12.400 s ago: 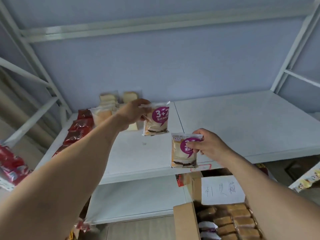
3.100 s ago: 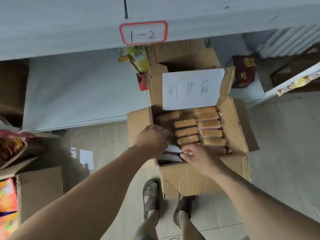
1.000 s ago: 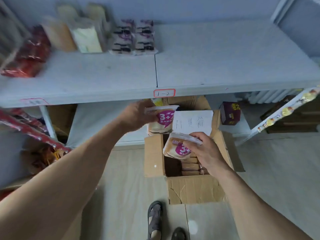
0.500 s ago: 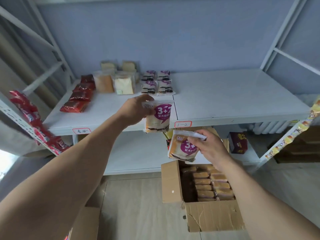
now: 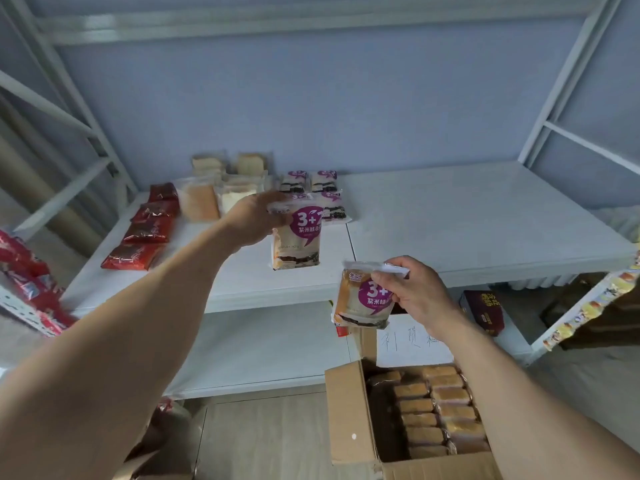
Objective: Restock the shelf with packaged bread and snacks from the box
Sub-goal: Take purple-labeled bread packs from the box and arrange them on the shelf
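Note:
My left hand (image 5: 251,220) pinches the top seam of a purple-labelled bread packet (image 5: 298,237), which hangs over the white shelf (image 5: 467,216) just in front of several matching packets (image 5: 325,194) lying there. Lower and to the right, my right hand (image 5: 414,294) grips a second bread packet of the same kind (image 5: 362,301) by its top edge, in front of the shelf's front edge. The open cardboard box (image 5: 349,414) stands on the floor below, with rows of wrapped brown cakes (image 5: 436,414) inside.
Red snack bags (image 5: 145,230) and clear-wrapped sliced bread (image 5: 214,199) lie at the shelf's left. The shelf's right half is bare. A lower shelf (image 5: 263,344) sits beneath it, with a dark red carton (image 5: 485,310) at its right end. Hanging snack strips flank both sides.
Both hands have risen toward the shelf with their packets. The left packet now hangs over the shelf near the placed packets, and the view has tilted up.

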